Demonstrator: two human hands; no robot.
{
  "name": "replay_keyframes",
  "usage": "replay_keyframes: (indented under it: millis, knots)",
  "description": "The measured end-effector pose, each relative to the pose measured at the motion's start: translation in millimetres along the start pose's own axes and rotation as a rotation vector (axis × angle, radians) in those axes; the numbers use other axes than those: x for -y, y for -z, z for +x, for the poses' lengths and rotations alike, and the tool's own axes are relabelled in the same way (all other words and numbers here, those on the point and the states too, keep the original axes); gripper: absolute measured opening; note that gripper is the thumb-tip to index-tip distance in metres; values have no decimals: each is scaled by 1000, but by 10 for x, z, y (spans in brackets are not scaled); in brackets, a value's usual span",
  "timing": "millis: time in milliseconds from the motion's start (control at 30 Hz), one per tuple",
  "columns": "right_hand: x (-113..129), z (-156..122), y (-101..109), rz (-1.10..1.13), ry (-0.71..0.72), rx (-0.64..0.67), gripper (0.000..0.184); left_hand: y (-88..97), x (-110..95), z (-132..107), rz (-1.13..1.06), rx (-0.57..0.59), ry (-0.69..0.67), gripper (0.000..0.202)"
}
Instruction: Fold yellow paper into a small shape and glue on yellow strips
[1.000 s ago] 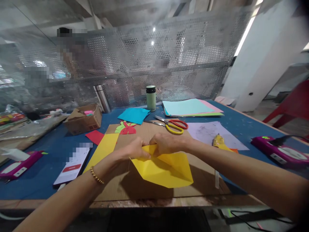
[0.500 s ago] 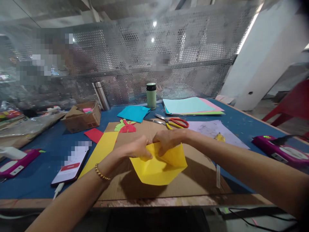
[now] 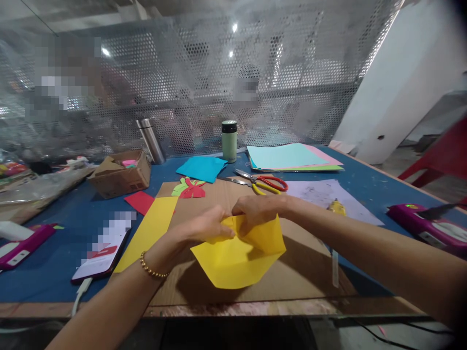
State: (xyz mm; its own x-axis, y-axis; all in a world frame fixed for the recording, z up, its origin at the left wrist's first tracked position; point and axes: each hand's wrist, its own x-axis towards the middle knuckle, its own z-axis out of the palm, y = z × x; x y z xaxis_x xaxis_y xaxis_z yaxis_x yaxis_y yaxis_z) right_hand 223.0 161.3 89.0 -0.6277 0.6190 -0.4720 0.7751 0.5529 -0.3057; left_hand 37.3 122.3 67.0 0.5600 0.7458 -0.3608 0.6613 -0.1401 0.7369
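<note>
A sheet of yellow paper [image 3: 237, 267], bent and partly folded, is held up over a brown cardboard sheet [image 3: 302, 277]. My left hand [image 3: 213, 224] pinches its far edge from the left, thumb on the near face. Close beside it, my right hand [image 3: 253, 211] grips the same edge, its fingers curled over into the fold. Some fingertips of both hands are hidden behind the paper. Beyond my hands lie red-handled scissors [image 3: 272, 181] and yellow-handled scissors [image 3: 262, 188]. Red cut paper [image 3: 193, 189] and green cut paper [image 3: 178, 186] lie at the cardboard's far left.
Left are a flat yellow sheet [image 3: 148, 238], a phone [image 3: 104, 248] on a cable and a cardboard box [image 3: 122, 177]. At the back stand a steel flask [image 3: 152, 143] and a green bottle [image 3: 229, 143]. A glue gun [image 3: 336, 208] lies right, near a purple power strip [image 3: 426, 223].
The yellow paper's near edge has dropped slightly and spread wider between my hands. Both hands keep their hold. The view has shifted a little.
</note>
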Motion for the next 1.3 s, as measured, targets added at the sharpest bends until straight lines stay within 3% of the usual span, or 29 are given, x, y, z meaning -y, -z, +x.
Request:
replay_keyframes:
  millis: [300,467,867,1167,1300]
  knots:
    - [43,-12,19,-23,-41,18,51,15,-41,-78,-188,57,37,7]
    - [70,-27,24,-41,-57,20,51,-4,-62,-86,-168,16,40,3]
    - [85,-27,24,-53,-55,19,56,25,-4,-24,-59,13,7,11]
    - [7,23,6,-18,-24,17,49,-9,-9,-68,-144,10,42,15]
    - [37,-2,14,-12,-18,9,47,-29,14,-9,12,-33,15,21]
